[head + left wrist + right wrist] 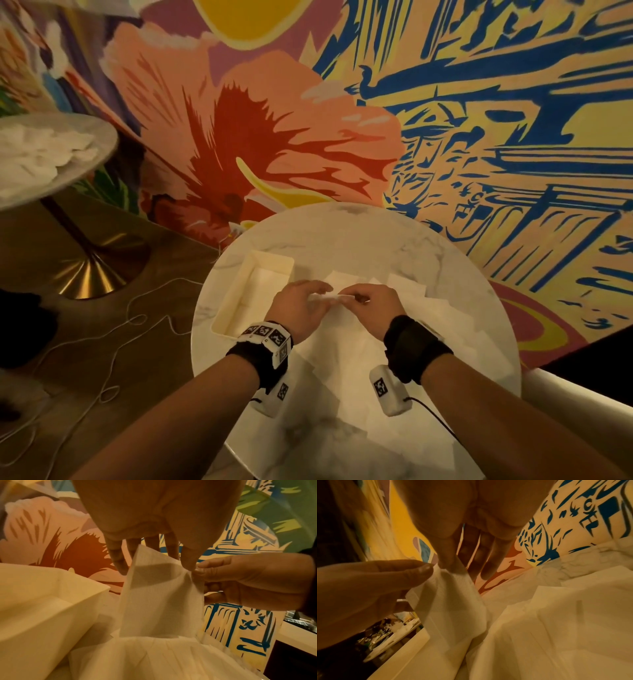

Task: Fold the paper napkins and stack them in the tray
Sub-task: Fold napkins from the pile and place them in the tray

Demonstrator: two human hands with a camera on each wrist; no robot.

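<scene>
Fingers of left hand (301, 310) and right hand (371, 305) pinch white, thin, creased napkin (159, 595) top edge; lower part hangs.

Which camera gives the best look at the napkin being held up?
The left wrist view: the napkin hangs nearly whole, pinched at its top by the left hand and right hand. The right wrist view shows it close but creased and partly cut off. The head view shows only a sliver between the hands.
</scene>
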